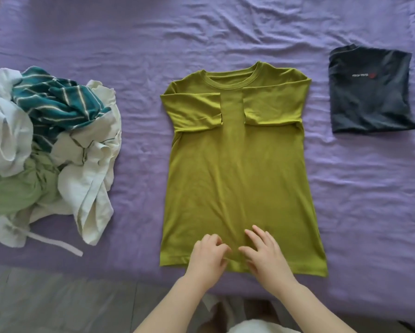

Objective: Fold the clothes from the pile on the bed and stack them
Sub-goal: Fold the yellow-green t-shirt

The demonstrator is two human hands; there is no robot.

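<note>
Olive shirt (240, 169) flat; hands (237, 258) at its near hem

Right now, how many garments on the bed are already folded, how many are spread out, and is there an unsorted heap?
Folded: 1, the dark navy shirt
Spread flat, sleeves folded in: 1, the olive green T-shirt
Unsorted pile: 1 heap, garments inside uncountable
Total: 2 separate garments plus 1 heap

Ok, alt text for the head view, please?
Both hands, left hand and right hand, rest on the hem of an olive T-shirt spread on a purple bed. Unfolded pile left; folded dark shirt right.
</note>
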